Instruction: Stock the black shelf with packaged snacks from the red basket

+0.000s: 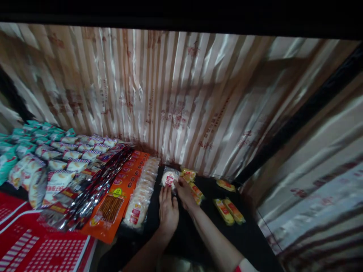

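Observation:
A clear packet with a round white rice cracker (169, 176) and a red label lies at the back of the black table, right of the cracker row. My left hand (169, 211) reaches to its near edge, fingers stretched out and their tips touching it. At its right edge, my right hand (185, 193) is closed with thumb and fingers on the wrapper. To the left runs a row of overlapping rice cracker packets (138, 200). Yellow snack packets (197, 192) lie just beyond my right hand, which partly covers them.
Orange snack bags (109, 215), shiny dark packets (96, 189), white snack bags (59, 183) and teal bags (27, 145) fill the left side. A red basket (48, 245) stands at the lower left. More yellow packets (231, 209) lie right. Wrinkled plastic sheeting (176, 94) hangs behind the table.

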Motion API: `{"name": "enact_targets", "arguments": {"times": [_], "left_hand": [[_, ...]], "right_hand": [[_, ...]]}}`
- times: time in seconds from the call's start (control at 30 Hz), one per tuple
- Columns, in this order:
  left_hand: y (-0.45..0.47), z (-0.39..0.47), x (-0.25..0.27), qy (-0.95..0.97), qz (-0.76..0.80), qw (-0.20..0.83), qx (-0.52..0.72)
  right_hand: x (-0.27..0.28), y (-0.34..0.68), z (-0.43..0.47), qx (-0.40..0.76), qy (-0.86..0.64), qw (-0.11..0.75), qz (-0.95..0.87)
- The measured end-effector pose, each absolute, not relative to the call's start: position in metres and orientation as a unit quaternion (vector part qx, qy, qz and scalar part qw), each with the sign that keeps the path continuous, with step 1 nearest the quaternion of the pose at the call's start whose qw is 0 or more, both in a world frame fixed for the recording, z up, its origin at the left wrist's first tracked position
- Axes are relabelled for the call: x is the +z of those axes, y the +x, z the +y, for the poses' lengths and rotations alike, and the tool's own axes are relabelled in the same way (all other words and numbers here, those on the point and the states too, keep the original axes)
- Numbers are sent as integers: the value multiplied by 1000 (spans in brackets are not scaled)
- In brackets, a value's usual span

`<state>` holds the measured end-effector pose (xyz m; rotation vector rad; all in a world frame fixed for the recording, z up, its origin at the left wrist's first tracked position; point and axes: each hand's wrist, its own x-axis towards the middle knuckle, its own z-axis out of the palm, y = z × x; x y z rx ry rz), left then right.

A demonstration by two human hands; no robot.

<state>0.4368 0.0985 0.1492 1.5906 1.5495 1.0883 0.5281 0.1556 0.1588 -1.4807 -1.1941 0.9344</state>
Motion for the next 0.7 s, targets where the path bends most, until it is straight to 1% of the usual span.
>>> {"name": "enact_targets", "arguments": {"times": [0.07, 0.17, 0.37, 0.6, 0.7], "left_hand": [[444, 120, 145, 594, 603, 340, 410], [451, 150, 141, 579, 618, 343, 408], [453, 191, 131, 556, 632, 362, 399], [457, 211, 120, 525, 631, 391, 416], [458, 212, 121, 532, 632, 382, 415]], "right_hand": [[157, 525, 177, 346, -647, 471, -489], [157, 523, 205, 294, -700, 416, -500], [154, 524, 242, 214, -756, 318, -530], [148, 522, 259, 198, -766, 265, -552], [147, 522, 260, 178, -777, 221, -562]]}}
